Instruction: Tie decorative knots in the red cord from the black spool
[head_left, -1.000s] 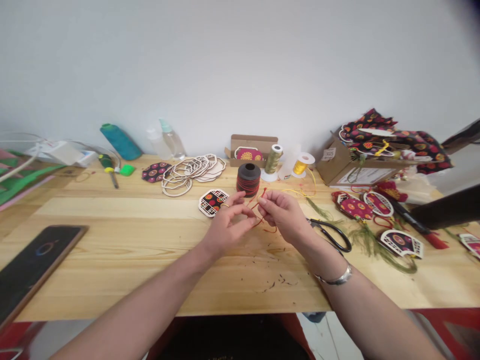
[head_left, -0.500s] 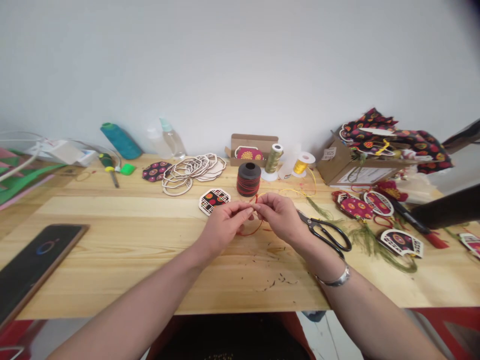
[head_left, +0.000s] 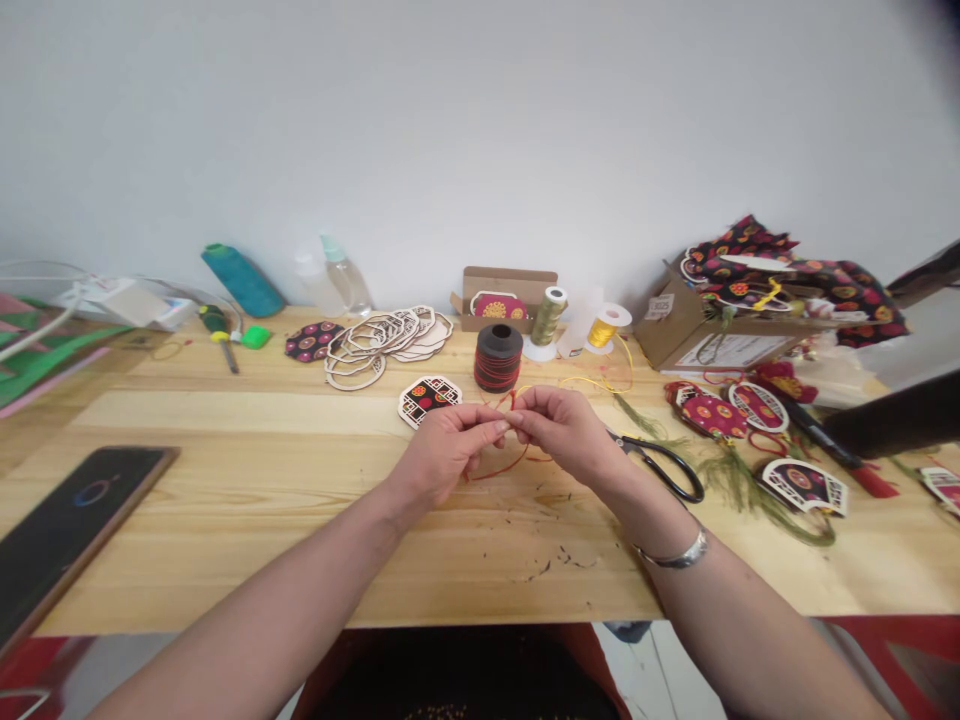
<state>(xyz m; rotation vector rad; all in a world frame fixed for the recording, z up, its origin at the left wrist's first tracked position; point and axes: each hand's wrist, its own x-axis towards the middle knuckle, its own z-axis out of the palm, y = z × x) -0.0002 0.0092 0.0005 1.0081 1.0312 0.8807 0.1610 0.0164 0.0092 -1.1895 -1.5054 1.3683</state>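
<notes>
evidently pinching cord (head_left: 501, 471) in left hand (head_left: 439, 452) and right hand (head_left: 564, 432) | closed at the fingertips, almost meeting — likely for fine control | with spool (head_left: 498, 362), scissors (head_left: 634, 443) near — within reach

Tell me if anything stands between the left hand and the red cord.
Nothing visible does: the left hand and right hand meet fingertip to fingertip at the red cord. The spool of red thread stands beyond both hands, and the scissors lie beside the right wrist, neither in between.
</notes>
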